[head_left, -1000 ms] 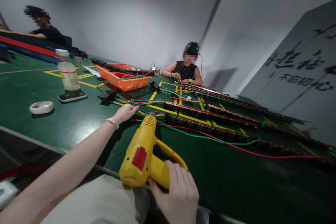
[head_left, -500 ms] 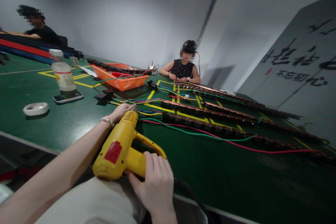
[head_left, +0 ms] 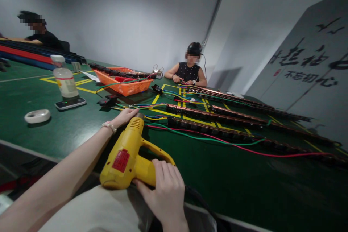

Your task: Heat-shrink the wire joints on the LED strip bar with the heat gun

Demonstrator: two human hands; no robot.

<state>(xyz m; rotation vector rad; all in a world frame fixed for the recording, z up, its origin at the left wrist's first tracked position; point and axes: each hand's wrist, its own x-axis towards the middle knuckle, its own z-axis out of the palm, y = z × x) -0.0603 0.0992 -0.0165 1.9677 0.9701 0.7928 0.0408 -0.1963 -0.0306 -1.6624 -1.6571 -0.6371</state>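
My right hand (head_left: 165, 188) is wrapped round the handle of a yellow heat gun (head_left: 123, 157) with a red label. Its metal nozzle (head_left: 139, 115) points away from me, towards coloured wires (head_left: 156, 117) on the green table. Just left of the nozzle, my left hand (head_left: 123, 116) has its fingers closed at the ends of these wires. The nozzle hides part of the fingertips, so the exact grip does not show. To the right, the wires join a long dark strip with copper edges (head_left: 206, 127). A green wire (head_left: 201, 139) and a red wire (head_left: 244, 148) trail alongside.
More copper-edged strips (head_left: 233, 114) lie behind. At left are an orange basket (head_left: 127, 88), a bottle (head_left: 65, 81), a phone-like device (head_left: 70, 103) and a white oval object (head_left: 37, 116). One person (head_left: 190, 70) sits across the table, another (head_left: 45, 38) far left.
The heat gun and my right hand have shifted slightly right and down in view. My left hand stays by the wires, its grip looking unchanged.
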